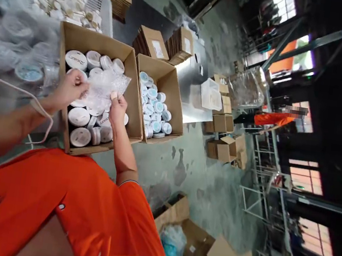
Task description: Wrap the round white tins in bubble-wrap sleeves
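Note:
Clear bubble wrap (102, 88) is stretched between my two hands above an open cardboard box (136, 116). My left hand (72, 88) pinches its left side, and my right hand (117, 105) grips its right side between thumb and fingers. Beneath it, the box holds several round white-lidded jars (78, 116). A second open box (177, 107), just to the right, contains several smaller jars with white and pale blue lids (158, 107). Whether anything lies inside the wrap is hard to make out.
Behind the boxes is a white basket (109, 13) of small items. Folded cardboard stacks (157, 47) stand farther back. Bagged jars (29, 71) and a pale cable (14, 88) lie at left. A person in orange (274, 119) is far off.

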### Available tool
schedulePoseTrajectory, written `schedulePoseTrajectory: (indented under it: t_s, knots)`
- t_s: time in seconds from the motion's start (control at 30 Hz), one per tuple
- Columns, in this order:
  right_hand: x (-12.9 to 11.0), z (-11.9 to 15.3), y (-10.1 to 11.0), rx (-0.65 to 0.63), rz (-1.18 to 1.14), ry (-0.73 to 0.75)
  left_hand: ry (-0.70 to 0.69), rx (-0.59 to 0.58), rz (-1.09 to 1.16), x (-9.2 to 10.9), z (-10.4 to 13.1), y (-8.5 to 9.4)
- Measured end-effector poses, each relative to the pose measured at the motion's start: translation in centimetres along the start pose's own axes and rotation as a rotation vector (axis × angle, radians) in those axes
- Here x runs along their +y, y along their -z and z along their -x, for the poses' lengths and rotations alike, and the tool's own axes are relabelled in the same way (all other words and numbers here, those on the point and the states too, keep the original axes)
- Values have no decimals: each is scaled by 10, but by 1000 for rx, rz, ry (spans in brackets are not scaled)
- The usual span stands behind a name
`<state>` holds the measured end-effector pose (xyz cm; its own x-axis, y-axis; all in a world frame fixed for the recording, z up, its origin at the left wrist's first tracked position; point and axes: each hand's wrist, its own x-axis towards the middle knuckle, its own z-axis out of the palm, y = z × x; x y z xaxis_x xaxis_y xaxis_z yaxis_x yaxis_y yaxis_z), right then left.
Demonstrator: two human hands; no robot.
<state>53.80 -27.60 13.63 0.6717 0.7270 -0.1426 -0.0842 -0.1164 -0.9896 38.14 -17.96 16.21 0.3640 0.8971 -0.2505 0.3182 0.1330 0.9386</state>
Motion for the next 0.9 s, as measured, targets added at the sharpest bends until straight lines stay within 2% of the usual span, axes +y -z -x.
schedulePoseTrajectory:
  t_s: [0.1,0.13,0.27,0.33,0.4,0.53,0.63,0.7,0.73,0.8,0.87,0.9]
  knots:
    - [4,-1,33,-98,362,267,-136,103,-100,9,-1,-3]
    - [4,0,41,-140,506,342,-124,81,-65,14,-1,-5]
    - [5,16,54,-353,1070,552,149,-231,95,27,-4,-14]
    - [4,25,55,-482,1251,620,201,-230,79,27,-5,-19]
    - [4,30,56,-555,1333,655,221,-200,70,23,-5,-21]
    - [5,32,60,-613,1374,647,272,-251,113,16,-3,-25]
    - [7,28,60,-742,1314,686,301,-312,114,14,-2,-29]
    - [9,18,64,-755,1233,665,270,-282,112,15,-3,-27]
    - [9,10,69,-703,1192,615,220,-219,113,16,-5,-24]
    - [10,-9,81,-514,1124,434,45,-17,61,18,-11,-15]
    - [13,-27,92,-362,1085,218,-205,163,-130,17,-17,-6]
    - [16,-34,95,-341,1077,133,-315,186,-274,15,-19,-4]
